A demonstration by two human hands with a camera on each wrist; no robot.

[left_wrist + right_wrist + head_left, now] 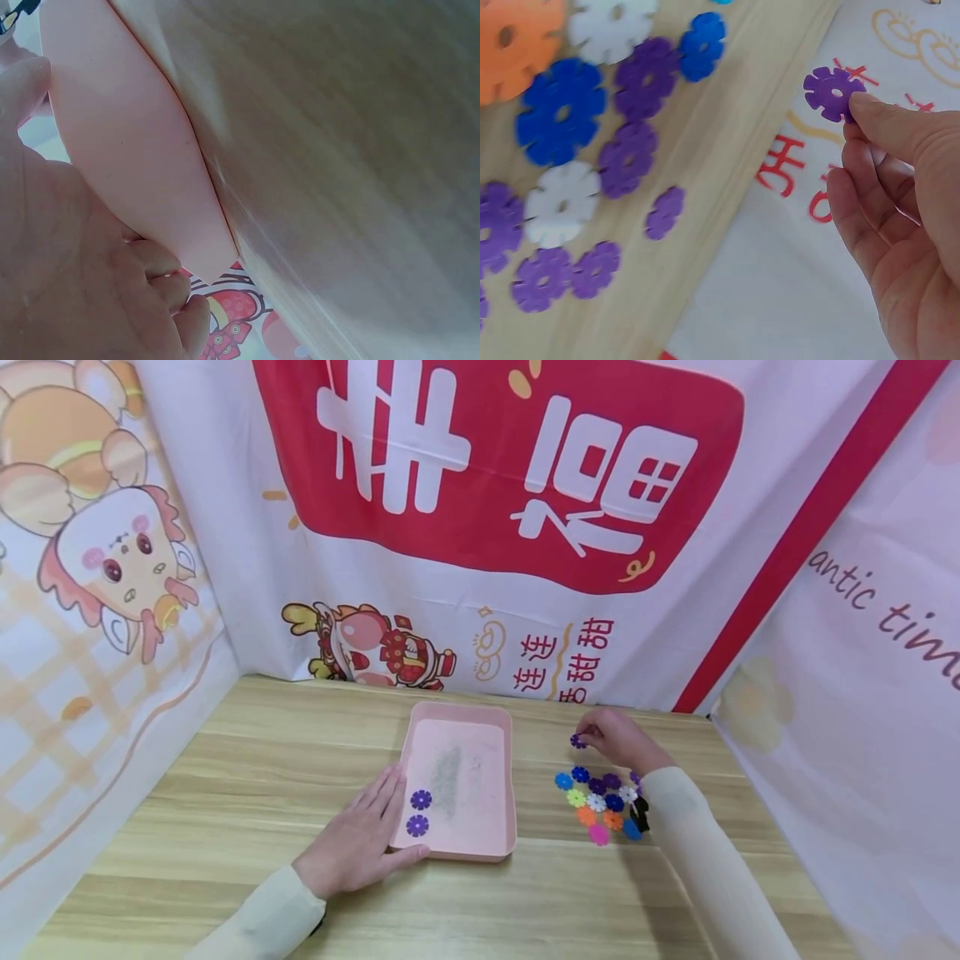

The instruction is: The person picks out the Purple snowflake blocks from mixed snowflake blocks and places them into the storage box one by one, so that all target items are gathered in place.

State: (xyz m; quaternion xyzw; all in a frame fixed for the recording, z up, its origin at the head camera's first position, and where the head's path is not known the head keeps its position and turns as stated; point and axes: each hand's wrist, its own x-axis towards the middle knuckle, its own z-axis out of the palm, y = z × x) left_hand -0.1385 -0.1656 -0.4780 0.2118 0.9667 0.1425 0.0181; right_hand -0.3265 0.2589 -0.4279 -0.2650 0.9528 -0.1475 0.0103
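My right hand point(617, 739) pinches a purple notched disc point(577, 741) between thumb and finger, above the table behind the pile; the right wrist view shows the hand point(907, 187) and the disc point(834, 93) held by its edge. My left hand point(360, 839) rests with straight fingers along the left wall of the pink tray point(459, 856), its thumb at the near left corner. In the left wrist view the hand point(82, 262) touches the tray wall point(142, 135). Two purple discs point(421, 799) point(417, 826) lie in the tray's near left part.
Right of the tray lies a pile of notched discs in blue, purple, white, green point(576, 797), orange point(613, 821), pink point(598, 834) and black point(640, 815). A printed cloth point(480, 552) hangs at the table's back edge, with more cloth at both sides.
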